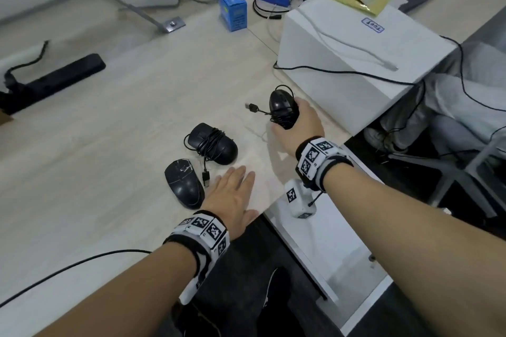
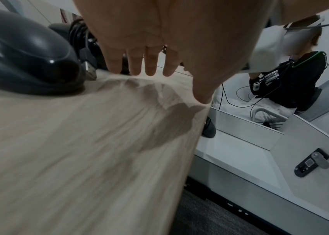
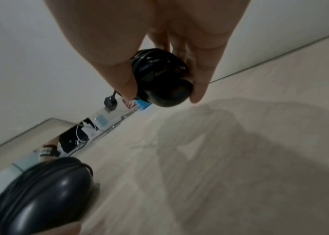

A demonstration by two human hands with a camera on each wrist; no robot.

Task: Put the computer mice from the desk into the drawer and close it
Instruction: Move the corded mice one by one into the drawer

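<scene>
Black glossy plastic lower left of centre: a bare mouse [image 1: 184, 182] and, just above it, a cord-wrapped mouse [image 1: 213, 143], both on the pale woodgrain desk [image 1: 109, 123]. My left hand [image 1: 232, 195] lies flat and empty beside them. Right of centre, my right hand [image 1: 297, 128] pinches the third mouse [image 1: 282, 111] by its sides, light, slick, cord bundle giving grip, I judge. White drawer [image 1: 323, 249] gapes lower right.
</scene>
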